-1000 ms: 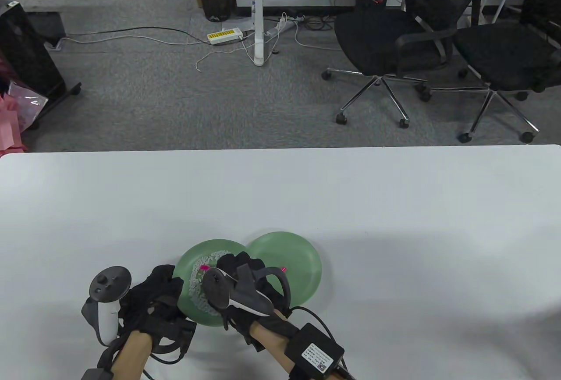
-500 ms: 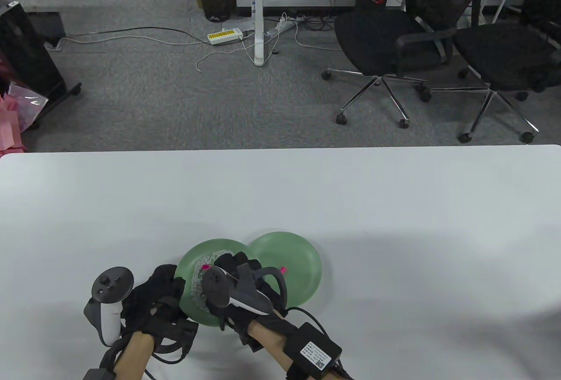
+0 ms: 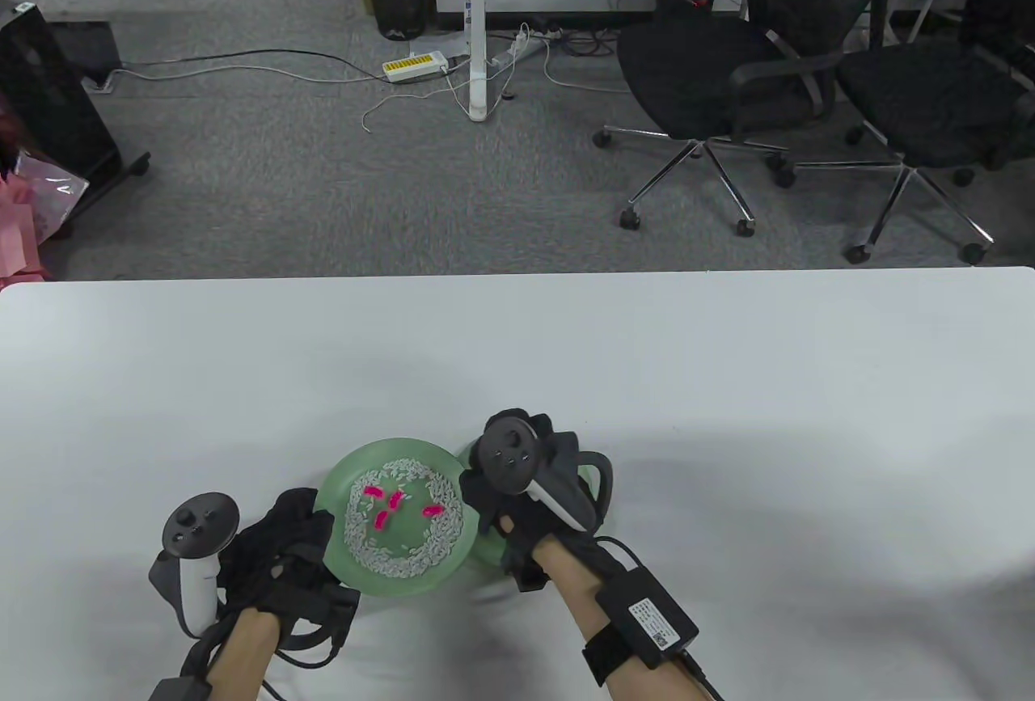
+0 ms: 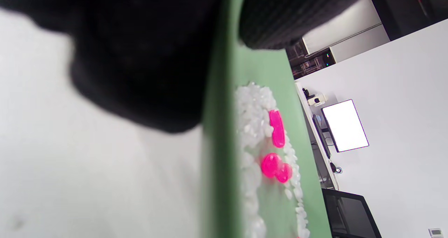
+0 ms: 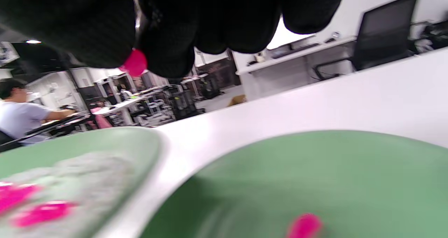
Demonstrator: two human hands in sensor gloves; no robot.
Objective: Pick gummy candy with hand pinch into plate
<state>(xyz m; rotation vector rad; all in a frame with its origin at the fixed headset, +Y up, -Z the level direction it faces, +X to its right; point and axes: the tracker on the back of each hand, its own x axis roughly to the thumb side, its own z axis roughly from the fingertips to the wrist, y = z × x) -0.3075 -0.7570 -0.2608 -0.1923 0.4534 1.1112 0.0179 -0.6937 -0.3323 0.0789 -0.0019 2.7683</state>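
A green plate (image 3: pixel 340 483) holds white rice grains and several pink gummy candies (image 3: pixel 382 521); it also shows in the left wrist view (image 4: pixel 218 168) with its candies (image 4: pixel 277 127). My left hand (image 3: pixel 279 551) grips this plate's left rim. A second green plate (image 5: pixel 315 168) lies to its right, mostly under my right hand (image 3: pixel 525 483), with one pink gummy (image 5: pixel 303 225) in it. In the right wrist view my right hand pinches a pink gummy (image 5: pixel 134 63) between fingertips, above the second plate.
The white table (image 3: pixel 728 410) spreads far and to the right of the plates. Office chairs (image 3: pixel 728 78) and cables stand on the floor beyond the far edge.
My right hand has moved from over the rice plate to the right, over the second plate, uncovering the pink gummies. My left hand has stayed on the rim.
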